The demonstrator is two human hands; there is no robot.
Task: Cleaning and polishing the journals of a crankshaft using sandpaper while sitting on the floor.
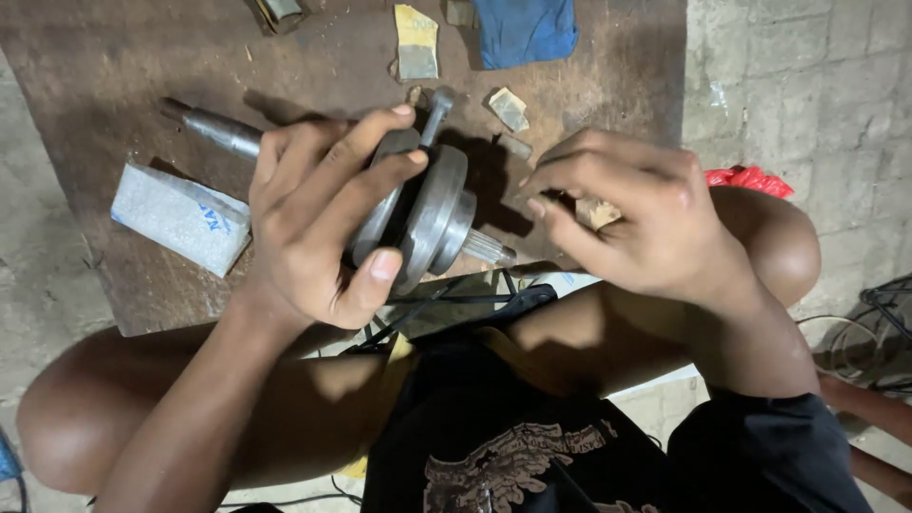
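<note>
My left hand (318, 214) grips a grey metal crankshaft (432, 214) around its two round webs, fingers over the top and thumb underneath. Its long shaft (214, 128) sticks out to the left behind my hand, a short splined end (489, 249) points right, and a rod (437, 109) rises from the top. My right hand (632, 214) hovers just right of the crankshaft, fingers pinched on a small tan scrap of abrasive paper (597, 213).
A brown board (123, 66) lies on the concrete floor in front of my knees. On it are a small white box (180, 217), a blue cloth (524, 28), and torn paper scraps (416, 43). A red object (750, 178) sits behind my right knee; cables (874, 323) lie at right.
</note>
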